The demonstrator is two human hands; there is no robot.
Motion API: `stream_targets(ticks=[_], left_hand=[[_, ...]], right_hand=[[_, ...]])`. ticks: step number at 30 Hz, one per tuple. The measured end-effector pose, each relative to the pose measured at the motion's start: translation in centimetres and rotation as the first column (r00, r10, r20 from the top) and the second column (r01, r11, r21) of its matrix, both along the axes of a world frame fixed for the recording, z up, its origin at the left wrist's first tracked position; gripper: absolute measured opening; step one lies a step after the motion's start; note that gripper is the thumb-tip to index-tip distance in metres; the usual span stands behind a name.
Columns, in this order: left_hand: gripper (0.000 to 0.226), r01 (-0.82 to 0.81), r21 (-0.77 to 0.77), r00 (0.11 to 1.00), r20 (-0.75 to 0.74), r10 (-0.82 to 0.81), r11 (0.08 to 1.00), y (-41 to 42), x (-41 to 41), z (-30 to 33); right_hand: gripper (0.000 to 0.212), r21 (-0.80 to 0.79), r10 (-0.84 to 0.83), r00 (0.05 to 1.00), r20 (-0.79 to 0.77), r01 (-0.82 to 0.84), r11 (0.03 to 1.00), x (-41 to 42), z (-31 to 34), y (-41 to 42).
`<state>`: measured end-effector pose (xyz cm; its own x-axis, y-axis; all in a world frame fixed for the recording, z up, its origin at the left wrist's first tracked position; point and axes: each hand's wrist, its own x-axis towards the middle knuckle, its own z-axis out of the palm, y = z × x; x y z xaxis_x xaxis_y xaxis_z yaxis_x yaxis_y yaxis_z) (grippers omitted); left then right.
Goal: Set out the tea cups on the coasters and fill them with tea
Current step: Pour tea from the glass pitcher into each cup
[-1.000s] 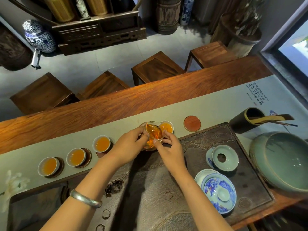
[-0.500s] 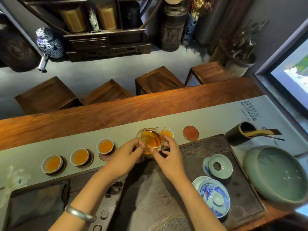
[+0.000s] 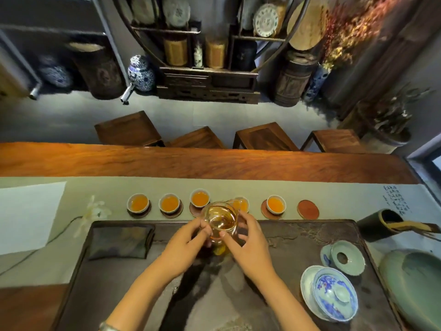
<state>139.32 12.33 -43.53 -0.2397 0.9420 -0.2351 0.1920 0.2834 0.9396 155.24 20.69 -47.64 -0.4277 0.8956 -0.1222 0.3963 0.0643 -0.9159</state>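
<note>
Both hands, left [image 3: 183, 244] and right [image 3: 248, 240], grip glass pitcher [image 3: 220, 222], steadying its spout toward the half-hidden cup [image 3: 241, 203].

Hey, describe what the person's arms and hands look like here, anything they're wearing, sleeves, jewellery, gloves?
Both arms are bare as far as the view shows, with no sleeves in sight. The left hand and right hand wear no gloves, and no rings show on the visible fingers. The only item worn is a plain silver-coloured metal bangle on the left wrist, partly cut off by the bottom edge of the picture.
</note>
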Motion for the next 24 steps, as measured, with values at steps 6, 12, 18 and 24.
stream_targets(ticks=[6, 12, 18, 24], left_hand=[[0.018, -0.16, -0.001, 0.986, 0.054, 0.16, 0.987, -6.6, -2.7, 0.7], [0.018, -0.353, -0.02, 0.931, 0.088, 0.353, 0.935, -12.7, -4.5, -0.2], [0.019, -0.455, -0.003, 0.886, 0.097, 0.453, 0.89, -17.2, -6.1, -1.8], [0.022, -0.5, -0.035, 0.856, 0.127, 0.5, 0.865, -20.9, -6.8, -4.4]], right_hand=[[0.071, 0.008, 0.207, 0.978, 0.02, -0.207, 0.978, -4.0, 1.1, -3.9], [0.068, 0.048, 0.419, 0.906, 0.064, -0.422, 0.905, -8.5, 1.8, -7.1], [0.073, 0.047, 0.538, 0.834, 0.125, -0.546, 0.836, -11.7, 1.3, -10.2], [0.07, -0.015, 0.605, 0.781, 0.155, -0.611, 0.792, -13.4, -0.2, -12.8]])
